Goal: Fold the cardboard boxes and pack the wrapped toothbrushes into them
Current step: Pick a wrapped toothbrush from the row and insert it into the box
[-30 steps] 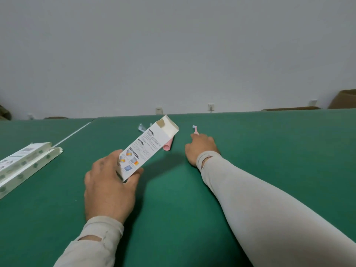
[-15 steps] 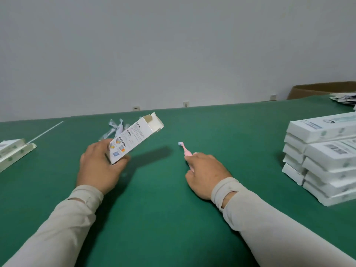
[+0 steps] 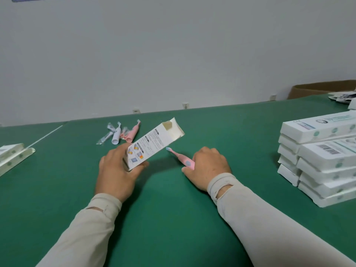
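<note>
Green felt-like table under both hands, plain pale wall behind with small sockets along its base.

Left hand: fingers and thumb curled round the lower end of an erected white carton, held tilted, open mouth up and away toward the right, top flap raised.

Right hand: closed round the handle of a pink toothbrush, blue-tipped head pointing at the carton, just short of its side and below the mouth. Wrapper on this brush: cannot tell.

Beyond the left hand: loose pile of wrapped brushes and parts, pink and white. Far left of the left hand: flat unfolded cartons. Right of the right hand: stacked filled boxes.

Probable faults from here:
- Head catching on the carton lip or the raised flap, caused by misalignment with the mouth.
- Carton walls collapsing, caused by a hard squeeze at the lower end.
- Bottom flaps opening on a forceful push, if not locked; bottom hidden by the hand.

Markings: printed panel with small colour pictures and text blocks on the carton, too small to read; barcode on one stacked box; logo lettering illegible.
</note>
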